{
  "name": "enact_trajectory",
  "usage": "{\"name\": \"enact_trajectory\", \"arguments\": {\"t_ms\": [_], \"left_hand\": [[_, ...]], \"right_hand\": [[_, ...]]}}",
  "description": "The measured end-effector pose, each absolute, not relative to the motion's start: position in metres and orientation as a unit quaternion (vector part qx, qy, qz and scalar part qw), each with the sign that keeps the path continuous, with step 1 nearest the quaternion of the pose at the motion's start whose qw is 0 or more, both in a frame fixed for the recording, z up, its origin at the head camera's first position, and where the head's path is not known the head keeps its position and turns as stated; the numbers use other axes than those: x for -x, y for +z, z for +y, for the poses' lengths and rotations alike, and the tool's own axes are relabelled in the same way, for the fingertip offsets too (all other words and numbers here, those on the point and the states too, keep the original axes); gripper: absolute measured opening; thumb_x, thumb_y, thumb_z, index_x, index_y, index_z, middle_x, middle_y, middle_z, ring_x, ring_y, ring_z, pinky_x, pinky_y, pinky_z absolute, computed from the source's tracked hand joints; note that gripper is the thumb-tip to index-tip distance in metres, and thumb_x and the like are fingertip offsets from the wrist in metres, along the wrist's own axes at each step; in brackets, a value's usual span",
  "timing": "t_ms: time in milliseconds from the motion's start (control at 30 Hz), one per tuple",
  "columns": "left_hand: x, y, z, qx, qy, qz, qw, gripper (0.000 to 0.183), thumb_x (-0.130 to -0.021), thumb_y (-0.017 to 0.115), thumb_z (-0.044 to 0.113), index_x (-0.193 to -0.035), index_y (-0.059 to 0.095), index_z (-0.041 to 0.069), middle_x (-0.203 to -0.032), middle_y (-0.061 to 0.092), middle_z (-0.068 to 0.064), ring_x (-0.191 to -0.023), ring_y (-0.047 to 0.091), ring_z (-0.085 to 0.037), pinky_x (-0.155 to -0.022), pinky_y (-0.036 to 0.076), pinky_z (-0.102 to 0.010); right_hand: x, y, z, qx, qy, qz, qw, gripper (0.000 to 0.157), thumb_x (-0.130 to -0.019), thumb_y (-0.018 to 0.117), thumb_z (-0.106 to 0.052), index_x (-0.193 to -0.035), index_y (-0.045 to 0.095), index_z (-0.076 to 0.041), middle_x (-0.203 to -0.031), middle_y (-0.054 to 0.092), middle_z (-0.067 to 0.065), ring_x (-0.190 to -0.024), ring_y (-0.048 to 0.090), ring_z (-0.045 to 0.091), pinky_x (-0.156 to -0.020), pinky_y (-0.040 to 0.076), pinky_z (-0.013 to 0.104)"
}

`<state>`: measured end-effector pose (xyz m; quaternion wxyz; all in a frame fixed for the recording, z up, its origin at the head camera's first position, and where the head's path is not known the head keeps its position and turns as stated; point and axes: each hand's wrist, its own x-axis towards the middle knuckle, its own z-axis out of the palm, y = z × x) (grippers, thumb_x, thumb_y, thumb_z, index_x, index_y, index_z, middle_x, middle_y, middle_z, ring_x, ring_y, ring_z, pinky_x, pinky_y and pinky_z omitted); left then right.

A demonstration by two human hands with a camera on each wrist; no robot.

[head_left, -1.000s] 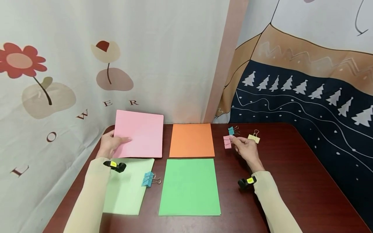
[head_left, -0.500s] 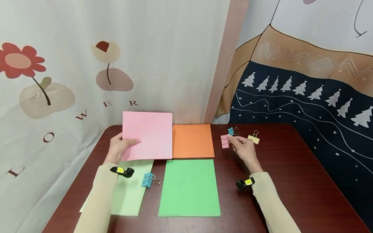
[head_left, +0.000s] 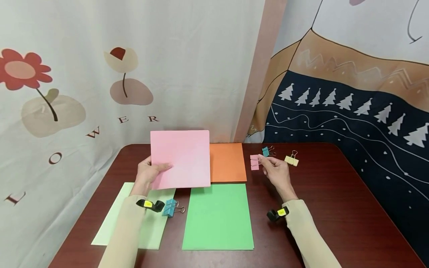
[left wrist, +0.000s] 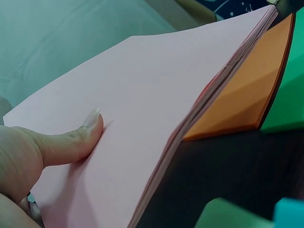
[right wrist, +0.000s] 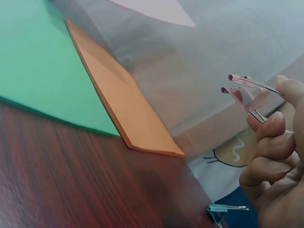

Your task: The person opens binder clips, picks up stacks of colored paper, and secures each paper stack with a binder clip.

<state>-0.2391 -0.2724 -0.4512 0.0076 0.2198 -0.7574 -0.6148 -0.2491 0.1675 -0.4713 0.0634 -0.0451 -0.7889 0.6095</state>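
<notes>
A stack of pink paper [head_left: 184, 160] is raised off the table by my left hand [head_left: 147, 175], thumb on its front face and the other fingers hidden behind. Many sheet edges show along its side in the left wrist view. It overlaps part of the orange paper stack [head_left: 228, 163] in the head view. My right hand [head_left: 277, 175] pinches a pink binder clip [head_left: 254, 162] by its wire handles. In the right wrist view the jaws of that pink binder clip [right wrist: 244, 97] stand apart, with nothing between them.
Bright green paper [head_left: 218, 219] lies in front of the orange stack. Pale green paper [head_left: 152, 227], with a blue binder clip [head_left: 170, 207] on its right edge, lies under my left forearm. A teal clip [head_left: 266, 151] and a yellow clip [head_left: 291, 160] lie at the back right.
My left hand has carried the pink paper to the right and slightly nearer, now partly over the orange stack. My right hand has shifted a little left with the pink binder clip.
</notes>
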Motion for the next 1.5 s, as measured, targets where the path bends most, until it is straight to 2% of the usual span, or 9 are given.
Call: {"name": "enact_trajectory", "arguments": {"t_ms": [233, 567, 700, 867, 1100, 1233, 1367, 1500], "left_hand": [[0.233, -0.457, -0.256, -0.215, -0.628, -0.748, -0.008, 0.069, -0.075, 0.094, 0.022, -0.137, 0.064, 0.018, -0.137, 0.059, -0.007, -0.093, 0.063, -0.015, -0.073, 0.055, -0.024], [0.228, -0.468, -0.238, -0.206, -0.657, -0.726, -0.011, 0.068, -0.070, 0.096, 0.016, -0.132, 0.066, 0.015, -0.114, 0.068, 0.000, -0.079, 0.068, -0.012, -0.070, 0.057, -0.027], [0.227, -0.470, -0.230, -0.199, -0.660, -0.724, -0.012, 0.065, -0.070, 0.095, 0.015, -0.129, 0.068, 0.015, -0.111, 0.068, 0.000, -0.078, 0.069, -0.013, -0.069, 0.058, -0.027], [0.225, -0.471, -0.220, -0.195, -0.661, -0.724, -0.023, 0.066, -0.070, 0.096, 0.016, -0.129, 0.068, 0.014, -0.115, 0.067, -0.003, -0.080, 0.067, -0.014, -0.071, 0.057, -0.027], [0.223, -0.473, -0.213, -0.193, -0.647, -0.737, -0.038, 0.068, -0.070, 0.096, 0.020, -0.131, 0.067, 0.014, -0.127, 0.066, -0.009, -0.090, 0.064, -0.017, -0.075, 0.054, -0.026], [0.222, -0.472, -0.209, -0.188, -0.650, -0.735, -0.038, 0.068, -0.070, 0.096, 0.019, -0.131, 0.067, 0.015, -0.129, 0.066, -0.009, -0.096, 0.063, -0.019, -0.077, 0.054, -0.027], [0.221, -0.472, -0.205, -0.186, -0.659, -0.727, -0.039, 0.067, -0.069, 0.097, 0.018, -0.130, 0.068, 0.016, -0.122, 0.068, -0.007, -0.091, 0.065, -0.018, -0.074, 0.057, -0.031], [0.220, -0.472, -0.202, -0.185, -0.661, -0.726, -0.043, 0.067, -0.068, 0.097, 0.020, -0.128, 0.068, 0.016, -0.116, 0.070, -0.006, -0.085, 0.067, -0.017, -0.072, 0.058, -0.032]], "right_hand": [[0.244, -0.472, 0.156, 0.027, 0.631, -0.771, 0.080, 0.052, -0.086, 0.073, -0.064, -0.095, 0.078, -0.013, -0.057, 0.052, -0.002, -0.058, 0.049, 0.014, -0.052, 0.037, 0.028], [0.240, -0.480, 0.141, 0.025, 0.647, -0.758, 0.081, 0.050, -0.088, 0.073, -0.059, -0.096, 0.077, -0.010, -0.057, 0.052, -0.001, -0.057, 0.048, 0.014, -0.050, 0.036, 0.028], [0.240, -0.481, 0.136, 0.024, 0.653, -0.752, 0.084, 0.050, -0.089, 0.073, -0.059, -0.097, 0.077, -0.009, -0.057, 0.052, -0.001, -0.057, 0.048, 0.014, -0.052, 0.036, 0.027], [0.239, -0.482, 0.132, 0.016, 0.663, -0.744, 0.085, 0.052, -0.089, 0.073, -0.057, -0.096, 0.076, -0.006, -0.056, 0.053, 0.000, -0.055, 0.047, 0.014, -0.051, 0.035, 0.026], [0.235, -0.482, 0.125, 0.022, 0.663, -0.745, 0.072, 0.050, -0.088, 0.074, -0.060, -0.093, 0.077, -0.011, -0.057, 0.053, -0.001, -0.056, 0.047, 0.014, -0.051, 0.035, 0.026], [0.233, -0.481, 0.121, 0.022, 0.670, -0.739, 0.074, 0.047, -0.088, 0.075, -0.058, -0.093, 0.077, -0.011, -0.057, 0.054, 0.002, -0.056, 0.048, 0.014, -0.050, 0.034, 0.026], [0.232, -0.481, 0.117, 0.020, 0.675, -0.734, 0.081, 0.045, -0.089, 0.075, -0.054, -0.093, 0.079, -0.009, -0.060, 0.056, 0.014, -0.054, 0.047, 0.013, -0.049, 0.033, 0.025], [0.234, -0.483, 0.114, 0.012, 0.681, -0.728, 0.086, 0.044, -0.092, 0.074, -0.048, -0.094, 0.079, -0.004, -0.060, 0.056, 0.014, -0.051, 0.044, 0.011, -0.049, 0.032, 0.023]]}}
